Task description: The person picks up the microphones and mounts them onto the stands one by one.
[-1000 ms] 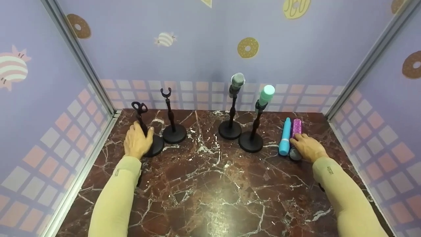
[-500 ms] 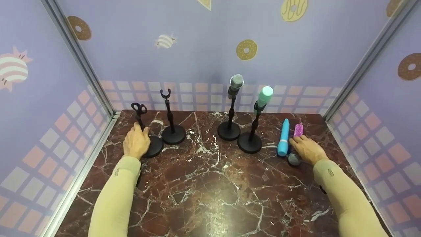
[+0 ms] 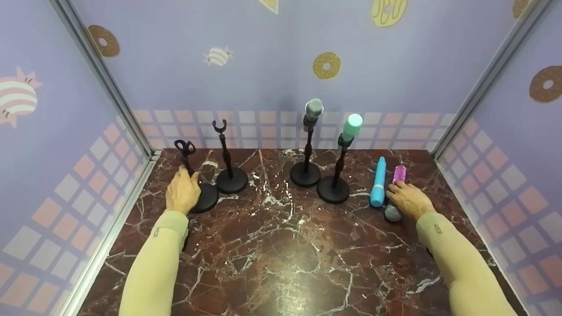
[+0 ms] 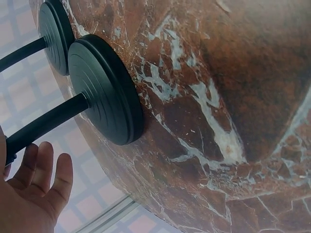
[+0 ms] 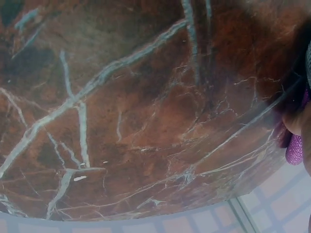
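My two pale yellow sleeves enter from the near edge and run along the sides of the veined tabletop; neither arm crosses the middle.

My right hand grips the purple microphone at the right, fingers curled over the handle from above. The mesh head points near, the handle end far; a hold at mid-length probably balances the heavier head. Whether the microphone rests on the tabletop or sits slightly raised, I cannot tell. The blue microphone lies just left of it, thick end near. Similar alignment appears to keep both handles within easy reach.

My left hand holds the stem of the left stand, thumb on the right side. Three fingers stand loosely off the stem, so I judge this a light, steadying hold. The broad round base appears to carry the load; a two-loop clip tops the stem.

Farther, right of centre, the mint microphone sits head up in the mint stand. The U-cradle stand stands just beyond the left stand, its cradle facing up, presumably shaped to seat a handle. Farther still, the rear stand supports the grey-headed microphone, offset left so the two heads clear each other. The patterned wall bounds the far side.
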A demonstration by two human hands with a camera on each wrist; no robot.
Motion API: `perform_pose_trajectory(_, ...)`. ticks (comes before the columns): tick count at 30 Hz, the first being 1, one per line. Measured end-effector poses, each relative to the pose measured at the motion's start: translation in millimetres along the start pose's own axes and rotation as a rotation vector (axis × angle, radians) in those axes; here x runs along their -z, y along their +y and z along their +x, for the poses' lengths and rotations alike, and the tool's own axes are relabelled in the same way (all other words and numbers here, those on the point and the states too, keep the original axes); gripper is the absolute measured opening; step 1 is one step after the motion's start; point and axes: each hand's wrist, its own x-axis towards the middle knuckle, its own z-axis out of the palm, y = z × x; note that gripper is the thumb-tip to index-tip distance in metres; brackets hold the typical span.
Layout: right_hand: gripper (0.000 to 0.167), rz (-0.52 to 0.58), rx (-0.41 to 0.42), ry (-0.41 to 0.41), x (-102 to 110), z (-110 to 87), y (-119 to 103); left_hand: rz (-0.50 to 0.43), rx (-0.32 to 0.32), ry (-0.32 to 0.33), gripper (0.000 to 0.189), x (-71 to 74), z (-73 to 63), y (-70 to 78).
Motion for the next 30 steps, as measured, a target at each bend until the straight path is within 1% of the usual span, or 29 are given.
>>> perform_pose_trajectory(5, 0.030, 0.009, 0.029, -0.008, 2, -1.9, -3, -0.004, 0.002, 0.008, 0.055, -0.6, -4.1, -1.0)
perform_pose_trajectory(11, 0.032, 0.046, 0.023, 0.003, 5, -4.6, -4, -0.002, -0.013, 0.011, 0.056, -2.8, -7.2, 1.1)
perform_pose_trajectory(15, 0.030, 0.051, 0.036, 0.072, 6, -7.7, -4, 0.001, -0.022, 0.014, 0.057, -4.4, -8.5, 3.5)
perform_pose_trajectory(19, 0.027, 0.029, 0.065, 0.187, 6, -10.5, -3, 0.000, -0.031, 0.028, 0.058, -6.0, -10.3, 4.6)
perform_pose_trajectory(22, 0.028, 0.025, 0.083, 0.256, 7, -12.6, -2, 0.000, -0.036, 0.032, 0.057, -6.7, -11.3, 5.1)
perform_pose_trajectory(24, 0.028, 0.032, 0.083, 0.273, 9, -13.7, -1, 0.002, -0.039, 0.033, 0.057, -6.4, -12.2, 5.6)
perform_pose_trajectory(30, 0.034, 0.066, 0.056, 0.245, 16, -14.0, 1, 0.003, -0.036, 0.034, 0.056, -3.6, -16.8, 8.9)
